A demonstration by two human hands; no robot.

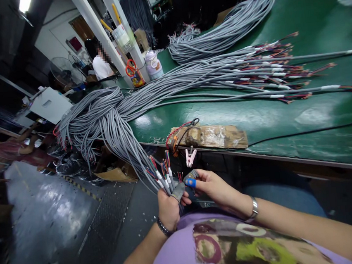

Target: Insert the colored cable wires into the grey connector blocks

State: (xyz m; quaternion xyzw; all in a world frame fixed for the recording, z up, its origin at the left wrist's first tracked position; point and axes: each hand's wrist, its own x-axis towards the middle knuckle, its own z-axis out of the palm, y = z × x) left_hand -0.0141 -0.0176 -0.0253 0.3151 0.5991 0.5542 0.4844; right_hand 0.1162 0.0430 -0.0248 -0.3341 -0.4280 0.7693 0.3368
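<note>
Low in front of me, my left hand [170, 207] is closed around several grey cables [168, 184]. Their white-banded ends point up, with coloured wires fanned out above the fist. A grey finger cot covers the left thumb. Close beside it, my right hand [212, 185] is pinched, with a grey cot on one finger and blue tape on the thumb. Whatever lies between those fingertips is too small and hidden to name. Short red wire ends [180, 175] show between the two hands. The held cables run back up to a large grey cable bundle [112, 113] draped over the bench edge.
On the green bench [287, 121] lie long grey cables [195, 78] with stripped ends and a coiled bundle [225, 29]. A taped cardboard strip [216, 136] with a pink clip [191, 157] sits at the front edge. A cup [154, 65] stands behind. Two people are at left.
</note>
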